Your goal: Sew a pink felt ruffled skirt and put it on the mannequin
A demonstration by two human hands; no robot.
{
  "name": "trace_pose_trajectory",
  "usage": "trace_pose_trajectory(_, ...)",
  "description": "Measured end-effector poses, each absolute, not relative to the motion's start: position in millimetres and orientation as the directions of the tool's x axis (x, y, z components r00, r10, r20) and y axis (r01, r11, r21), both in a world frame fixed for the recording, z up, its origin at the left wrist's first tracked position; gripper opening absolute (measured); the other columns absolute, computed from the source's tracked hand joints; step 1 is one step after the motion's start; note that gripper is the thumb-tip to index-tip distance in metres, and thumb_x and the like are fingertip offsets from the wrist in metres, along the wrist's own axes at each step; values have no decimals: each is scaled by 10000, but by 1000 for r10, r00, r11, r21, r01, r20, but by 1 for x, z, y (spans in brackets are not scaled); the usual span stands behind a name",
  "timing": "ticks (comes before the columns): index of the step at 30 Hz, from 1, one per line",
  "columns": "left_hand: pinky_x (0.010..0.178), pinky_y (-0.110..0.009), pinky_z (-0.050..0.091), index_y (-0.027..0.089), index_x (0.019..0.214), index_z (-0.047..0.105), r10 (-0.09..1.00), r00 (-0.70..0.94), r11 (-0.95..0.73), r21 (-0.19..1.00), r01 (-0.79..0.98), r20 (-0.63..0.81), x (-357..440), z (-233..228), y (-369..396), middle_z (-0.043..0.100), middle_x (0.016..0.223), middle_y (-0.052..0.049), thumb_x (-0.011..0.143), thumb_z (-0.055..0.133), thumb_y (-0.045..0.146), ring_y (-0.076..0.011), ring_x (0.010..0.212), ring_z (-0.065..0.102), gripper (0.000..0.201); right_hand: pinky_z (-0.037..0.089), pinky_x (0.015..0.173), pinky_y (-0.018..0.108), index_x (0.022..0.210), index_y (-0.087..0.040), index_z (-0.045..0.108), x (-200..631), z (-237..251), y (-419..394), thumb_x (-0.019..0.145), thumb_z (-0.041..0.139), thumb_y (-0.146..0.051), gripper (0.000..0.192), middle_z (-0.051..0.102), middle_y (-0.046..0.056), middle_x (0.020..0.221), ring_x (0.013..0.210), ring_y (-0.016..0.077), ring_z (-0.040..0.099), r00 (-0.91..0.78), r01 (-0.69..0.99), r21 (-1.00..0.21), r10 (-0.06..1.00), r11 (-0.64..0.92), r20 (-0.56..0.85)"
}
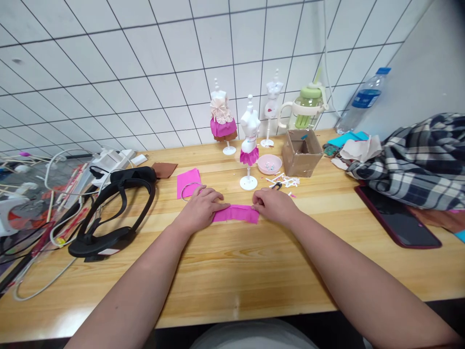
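A strip of pink crepe paper [236, 213] lies flat on the wooden table [232, 271] in front of me. My left hand [201, 208] presses down on its left end, fingers spread over the paper. My right hand [274, 204] pinches its right end between fingertips. Just behind the strip stands a small white mannequin [249, 145] wearing a pink paper skirt. A second pink sheet [188, 182] with a wire ring on it lies behind my left hand.
Two more mannequins [221, 121] stand by the tiled wall. A pink bowl [269, 164], cardboard box [301, 152], scissors [276, 185], green jug [307, 106] and water bottle [363, 99] sit behind. A plaid cloth [417, 160] and tablet [397, 218] lie right; a black headset [112, 208] left.
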State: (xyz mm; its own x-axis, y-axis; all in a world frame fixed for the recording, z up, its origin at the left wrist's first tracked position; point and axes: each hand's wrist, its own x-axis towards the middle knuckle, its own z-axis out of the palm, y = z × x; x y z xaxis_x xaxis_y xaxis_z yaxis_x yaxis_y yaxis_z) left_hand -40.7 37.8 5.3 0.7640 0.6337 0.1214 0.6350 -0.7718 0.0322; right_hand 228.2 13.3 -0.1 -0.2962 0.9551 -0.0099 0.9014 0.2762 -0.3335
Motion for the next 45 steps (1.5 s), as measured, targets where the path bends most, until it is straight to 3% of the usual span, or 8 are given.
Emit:
trace_pose_trajectory(5, 1059, -567, 259, 352, 1140, 701, 692, 691, -714, 61, 697, 210, -42, 7, 36, 691, 1103, -57, 861, 522, 136, -269, 1084, 543, 396, 390, 665, 258, 857, -210, 644, 224, 5, 10, 887, 601, -273, 82, 660, 52, 964, 867, 178, 607, -337, 903, -308, 939, 300, -71)
trace_pose_trajectory(10, 971, -427, 408, 200, 1293, 605, 748, 569, -644, 166, 747, 344, -28, 10, 25, 666, 1142, -100, 951, 430, 228, -244, 1071, 561, 385, 419, 701, 284, 958, -169, 602, 220, 8, 5, 946, 503, -211, 109, 633, 104, 1032, 912, 204, 613, -469, 862, -216, 883, 458, -2)
trace_pose_trajectory(13, 927, -410, 422, 213, 1184, 676, 773, 569, -628, 205, 751, 280, -16, 6, 21, 702, 1066, -79, 975, 444, 342, -235, 1016, 591, 337, 419, 649, 283, 1034, -171, 591, 217, 5, 3, 951, 503, -254, 147, 634, 102, 1045, 893, 216, 628, -401, 897, -214, 916, 386, -28)
trace_pose_trajectory(17, 913, -437, 397, 257, 1031, 737, 787, 573, -614, 196, 764, 229, -9, 1, 21, 743, 990, -45, 977, 455, 394, -235, 972, 614, 319, 424, 647, 270, 932, -194, 611, 218, 3, 3, 935, 536, -279, 114, 635, 83, 1016, 877, 209, 636, -397, 901, -230, 913, 369, -89)
trace_pose_trajectory(24, 920, -424, 410, 222, 1179, 680, 774, 597, -633, 272, 725, 211, -4, 2, 20, 739, 1086, -69, 971, 449, 435, -239, 1005, 630, 377, 407, 577, 273, 1055, -141, 557, 207, 12, -6, 908, 412, -64, 221, 633, 141, 1046, 840, 221, 664, -533, 846, -21, 842, 533, -88)
trace_pose_trajectory(30, 965, -418, 350, 265, 1094, 698, 765, 627, -623, 413, 664, 145, 0, -1, 17, 744, 1023, -36, 973, 449, 386, -208, 966, 635, 303, 394, 638, 264, 1027, -190, 563, 205, 15, -9, 976, 418, -194, 154, 688, 84, 923, 882, 205, 658, -599, 792, -146, 801, 593, 9)
trace_pose_trajectory(39, 1061, -489, 196, 241, 883, 687, 770, 612, -624, 416, 662, 181, -2, 0, 14, 714, 861, -4, 923, 539, 360, -186, 890, 612, 194, 385, 703, 265, 1136, -205, 632, 213, 17, -5, 950, 500, -469, 348, 724, 54, 985, 908, 186, 641, -512, 736, -452, 851, 505, 117)
trace_pose_trajectory(45, 1068, -508, 191, 256, 908, 703, 747, 645, -649, 383, 657, 159, 1, 5, 11, 726, 857, -11, 925, 529, 358, -194, 891, 616, 202, 338, 617, 241, 837, -210, 685, 216, 10, 1, 902, 555, -251, 150, 702, -7, 789, 729, 133, 594, -460, 733, -543, 887, 410, 49)
